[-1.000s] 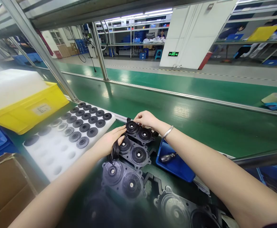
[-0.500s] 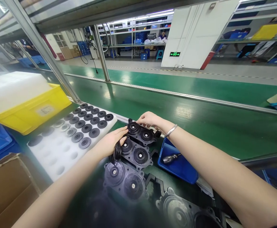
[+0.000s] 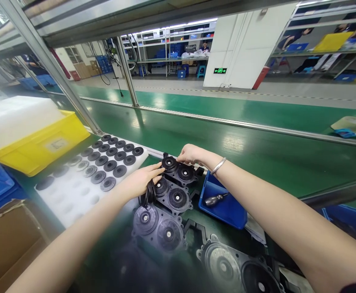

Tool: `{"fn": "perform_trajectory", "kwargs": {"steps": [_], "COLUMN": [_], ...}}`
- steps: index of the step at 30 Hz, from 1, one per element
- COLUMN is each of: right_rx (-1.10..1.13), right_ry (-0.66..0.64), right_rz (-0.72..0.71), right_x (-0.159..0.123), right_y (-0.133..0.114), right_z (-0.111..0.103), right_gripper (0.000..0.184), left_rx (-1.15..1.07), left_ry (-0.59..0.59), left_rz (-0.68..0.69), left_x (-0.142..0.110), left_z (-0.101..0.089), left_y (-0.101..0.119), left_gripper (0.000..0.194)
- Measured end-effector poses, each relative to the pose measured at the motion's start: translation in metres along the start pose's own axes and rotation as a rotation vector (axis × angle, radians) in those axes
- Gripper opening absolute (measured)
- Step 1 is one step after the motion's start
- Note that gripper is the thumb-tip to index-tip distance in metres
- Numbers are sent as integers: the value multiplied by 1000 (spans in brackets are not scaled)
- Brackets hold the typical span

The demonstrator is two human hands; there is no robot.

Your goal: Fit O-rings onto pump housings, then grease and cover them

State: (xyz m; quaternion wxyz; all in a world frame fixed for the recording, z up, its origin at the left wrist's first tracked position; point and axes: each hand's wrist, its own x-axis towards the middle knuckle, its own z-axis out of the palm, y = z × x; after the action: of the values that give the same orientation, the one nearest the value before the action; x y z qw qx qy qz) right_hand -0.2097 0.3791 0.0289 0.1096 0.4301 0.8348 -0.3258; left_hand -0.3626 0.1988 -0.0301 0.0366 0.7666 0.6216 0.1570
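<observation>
A row of black plastic housings, each with two round rubber discs set in it, runs from the bench front toward the belt. My right hand [image 3: 190, 154] rests with bent fingers on the far edge of the farthest housing [image 3: 179, 171]. My left hand [image 3: 143, 181] touches that housing's left disc with its fingertips and grips a bunch of thin black rubber pieces [image 3: 149, 193] in its palm. The second housing [image 3: 170, 196] lies just below, and a third one [image 3: 158, 228] sits closer to me.
A white foam tray [image 3: 74, 195] holding several black round discs lies to the left. A yellow bin [image 3: 40, 142] with white foam sheets stands behind it. A small blue bin [image 3: 225, 207] with a metal tool sits right of the housings. The green belt [image 3: 257, 154] runs behind.
Both hands stay on the farthest housing; the view has shifted slightly. No part has visibly been moved.
</observation>
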Motion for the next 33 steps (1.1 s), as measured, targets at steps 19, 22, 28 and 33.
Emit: {"fn": "perform_trajectory", "kwargs": {"steps": [19, 22, 28, 33], "right_rx": [114, 149, 208, 227], "right_ry": [-49, -63, -86, -123], "right_rz": [81, 92, 84, 68], "right_x": [-9, -8, -8, -8], "right_y": [16, 19, 25, 26], "right_z": [-3, -2, 2, 1], "right_gripper": [26, 27, 31, 34], "left_rx": [91, 97, 126, 123], "left_ry": [-72, -80, -153, -143], "left_rz": [147, 157, 174, 178], "left_x": [16, 16, 17, 18], "left_z": [-4, -6, -13, -13], "left_y": [-6, -6, -5, -4], "left_gripper": [43, 43, 43, 42]}}
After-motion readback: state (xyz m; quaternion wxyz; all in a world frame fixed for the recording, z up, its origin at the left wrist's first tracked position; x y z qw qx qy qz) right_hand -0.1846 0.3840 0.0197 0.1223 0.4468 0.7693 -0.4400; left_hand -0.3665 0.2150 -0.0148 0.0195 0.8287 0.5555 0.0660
